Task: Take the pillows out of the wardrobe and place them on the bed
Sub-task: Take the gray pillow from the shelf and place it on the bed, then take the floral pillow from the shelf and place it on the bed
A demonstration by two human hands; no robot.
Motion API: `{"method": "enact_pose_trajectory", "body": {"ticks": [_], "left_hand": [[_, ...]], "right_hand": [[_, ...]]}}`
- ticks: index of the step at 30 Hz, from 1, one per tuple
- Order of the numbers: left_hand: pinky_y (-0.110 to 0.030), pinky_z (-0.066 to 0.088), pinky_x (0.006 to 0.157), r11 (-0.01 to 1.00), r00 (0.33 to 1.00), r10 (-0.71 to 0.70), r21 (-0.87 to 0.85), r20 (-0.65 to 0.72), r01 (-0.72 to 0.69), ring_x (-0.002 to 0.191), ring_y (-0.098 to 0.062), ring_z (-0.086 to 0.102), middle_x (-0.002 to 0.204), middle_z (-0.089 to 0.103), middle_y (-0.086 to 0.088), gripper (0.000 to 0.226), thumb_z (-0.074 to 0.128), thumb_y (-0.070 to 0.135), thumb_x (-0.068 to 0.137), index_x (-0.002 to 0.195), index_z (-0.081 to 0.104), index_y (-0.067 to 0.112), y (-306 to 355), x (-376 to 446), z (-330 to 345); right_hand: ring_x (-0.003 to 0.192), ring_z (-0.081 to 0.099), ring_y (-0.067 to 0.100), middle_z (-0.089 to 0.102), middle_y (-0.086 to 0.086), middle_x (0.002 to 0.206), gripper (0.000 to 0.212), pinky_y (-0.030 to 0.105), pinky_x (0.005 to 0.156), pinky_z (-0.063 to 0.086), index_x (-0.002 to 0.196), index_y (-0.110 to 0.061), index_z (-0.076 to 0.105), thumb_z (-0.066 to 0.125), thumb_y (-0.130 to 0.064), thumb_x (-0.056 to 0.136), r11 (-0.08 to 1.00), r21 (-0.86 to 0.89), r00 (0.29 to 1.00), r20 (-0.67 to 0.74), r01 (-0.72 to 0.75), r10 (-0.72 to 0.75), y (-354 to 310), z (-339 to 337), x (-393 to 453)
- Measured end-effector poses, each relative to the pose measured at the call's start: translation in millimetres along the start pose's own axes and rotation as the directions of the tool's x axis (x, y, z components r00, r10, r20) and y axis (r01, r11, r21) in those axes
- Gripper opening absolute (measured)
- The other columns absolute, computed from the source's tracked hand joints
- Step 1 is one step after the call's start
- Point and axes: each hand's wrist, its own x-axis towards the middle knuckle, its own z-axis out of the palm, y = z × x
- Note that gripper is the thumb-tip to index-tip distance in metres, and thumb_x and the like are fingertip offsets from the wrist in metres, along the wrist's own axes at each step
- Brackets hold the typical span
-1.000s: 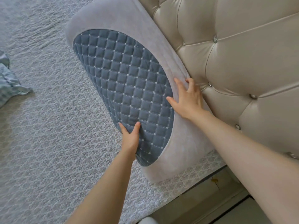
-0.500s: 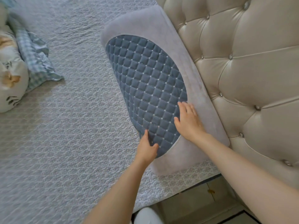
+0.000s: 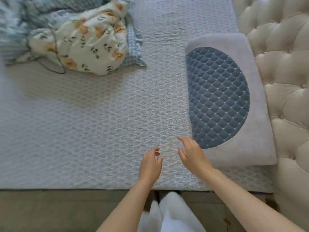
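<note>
Quilted grey bed, pillow against tufted headboard, both hands' fingers apart, empty

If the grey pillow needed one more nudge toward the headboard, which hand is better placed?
The right hand, probably. It hovers open beside the pillow's near corner, while the left hand hangs farther out over the bare bedspread. Neither hand touches the pillow, which lies flat against the tufted headboard.

Counted on one bed: one grey pillow with a blue quilted panel, one floral pillow, one bunched checked blanket. One tufted headboard. Two hands, left hand and right hand, both empty.
</note>
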Motion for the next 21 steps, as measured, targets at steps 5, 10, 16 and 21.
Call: {"method": "enact_pose_trajectory", "body": {"ticks": [5, 10, 16, 21], "left_hand": [[-0.033, 0.045, 0.091, 0.983, 0.969, -0.146, -0.136, -0.200, 0.121, 0.108, -0.025, 0.061, 0.115, 0.069, -0.006, 0.033, 0.051, 0.015, 0.096, 0.128, 0.060, 0.017, -86.1, -61.8, -83.5], [-0.033, 0.047, 0.090, 0.922, 0.894, -0.285, -0.353, -0.344, 0.158, 0.105, -0.019, 0.059, 0.108, 0.068, -0.003, 0.026, 0.049, 0.019, 0.098, 0.120, 0.062, 0.022, -179.1, -145.5, -155.6], [-0.036, 0.053, 0.083, 0.838, 0.750, -0.456, -0.515, -0.479, 0.181, 0.096, -0.019, 0.062, 0.103, 0.069, -0.002, 0.022, 0.050, 0.017, 0.098, 0.113, 0.064, 0.025, -267.2, -234.4, -208.5], [-0.024, 0.047, 0.068, 0.759, 0.618, -0.587, -0.621, -0.524, 0.194, 0.085, -0.008, 0.063, 0.096, 0.070, 0.005, 0.023, 0.048, 0.020, 0.099, 0.117, 0.062, 0.025, -320.9, -285.4, -234.1]], "right_hand": [[0.123, 0.050, 0.024, 0.056, 0.008, 0.131, 0.039, 0.032, 0.101, 0.037, 0.133, -0.008, 0.050, 0.051, -0.013, 0.094, 0.982, -0.038, 0.979, 0.094, 0.186, -0.182, -103.6, 55.9, -22.6], [0.126, 0.046, 0.019, 0.057, 0.001, 0.132, 0.039, 0.031, 0.101, 0.038, 0.138, -0.014, 0.046, 0.046, -0.019, 0.099, 0.943, -0.056, 0.925, 0.224, 0.327, -0.307, -206.9, 124.7, -60.4], [0.126, 0.046, 0.016, 0.059, -0.004, 0.130, 0.036, 0.027, 0.096, 0.038, 0.135, -0.019, 0.048, 0.043, -0.025, 0.100, 0.877, -0.075, 0.837, 0.346, 0.474, -0.423, -300.3, 195.7, -101.8], [0.110, 0.056, 0.022, 0.064, 0.002, 0.116, 0.025, 0.032, 0.087, 0.044, 0.120, -0.017, 0.056, 0.044, -0.024, 0.098, 0.806, -0.029, 0.739, 0.421, 0.591, -0.526, -364.0, 236.4, -119.1]]}}
